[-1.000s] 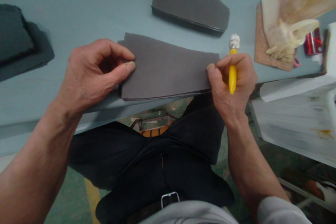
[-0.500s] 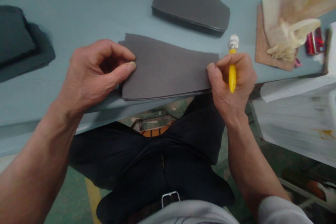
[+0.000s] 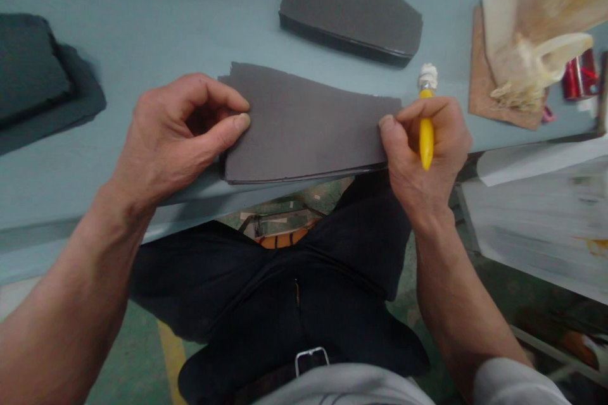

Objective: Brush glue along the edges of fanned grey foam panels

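Note:
A thin stack of dark grey sheets (image 3: 308, 126) lies at the near edge of the blue-grey table (image 3: 156, 25). My left hand (image 3: 175, 136) pinches the stack's left end between thumb and curled fingers. My right hand (image 3: 427, 145) pinches the right end with the thumb, and the same hand holds a yellow-handled brush (image 3: 426, 120) whose white tip points away from me.
A second pile of dark grey wedge-shaped pieces (image 3: 349, 9) lies farther back. Black pieces (image 3: 38, 82) sit at the left. At the right stand a glue-stained container (image 3: 536, 31) on a brown pad and a red item (image 3: 579, 73). A white bench (image 3: 541, 215) adjoins the table.
Almost nothing: both hands keep their grip on the sheet ends; the view has shifted slightly, so everything sits a little to the right.

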`<state>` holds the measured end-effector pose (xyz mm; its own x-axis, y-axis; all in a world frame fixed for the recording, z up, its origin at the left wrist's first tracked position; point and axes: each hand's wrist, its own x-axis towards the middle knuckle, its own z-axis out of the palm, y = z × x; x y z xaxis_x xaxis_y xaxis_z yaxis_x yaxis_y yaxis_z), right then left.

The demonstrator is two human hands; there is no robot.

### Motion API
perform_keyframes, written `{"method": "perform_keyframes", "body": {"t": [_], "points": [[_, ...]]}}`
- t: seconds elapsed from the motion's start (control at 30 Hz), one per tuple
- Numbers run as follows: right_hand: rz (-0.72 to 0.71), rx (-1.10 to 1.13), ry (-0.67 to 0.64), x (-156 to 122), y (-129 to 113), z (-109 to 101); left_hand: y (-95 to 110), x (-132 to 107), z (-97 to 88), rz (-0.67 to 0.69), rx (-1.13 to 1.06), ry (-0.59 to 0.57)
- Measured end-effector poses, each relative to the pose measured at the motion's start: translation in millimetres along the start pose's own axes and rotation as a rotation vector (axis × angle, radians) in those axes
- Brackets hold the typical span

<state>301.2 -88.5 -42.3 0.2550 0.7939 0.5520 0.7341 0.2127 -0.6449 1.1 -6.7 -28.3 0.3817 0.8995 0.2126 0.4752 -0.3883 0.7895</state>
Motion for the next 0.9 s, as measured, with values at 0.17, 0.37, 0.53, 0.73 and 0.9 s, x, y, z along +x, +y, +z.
{"method": "perform_keyframes", "body": {"t": [0.17,0.37,0.53,0.73,0.9], "points": [[0.027,-0.008,-0.009,0.0,1.7,0.2,0.4,0.9,-0.5,-0.026,-0.016,0.004],[0.023,-0.005,-0.008,-0.8,3.9,0.7,-3.3,-0.4,-0.4,0.026,-0.042,-0.002],[0.033,0.000,0.021,-1.5,3.5,2.3,-7.5,-1.5,-0.8,0.004,-0.017,-0.001],[0.093,0.044,-0.007,-0.8,-3.6,0.9,-5.2,-1.8,-2.5,-0.051,0.039,0.013],[0.137,0.091,-0.026,0.5,-4.5,1.3,-8.5,-4.5,-5.0,-0.094,0.142,0.020]]}}
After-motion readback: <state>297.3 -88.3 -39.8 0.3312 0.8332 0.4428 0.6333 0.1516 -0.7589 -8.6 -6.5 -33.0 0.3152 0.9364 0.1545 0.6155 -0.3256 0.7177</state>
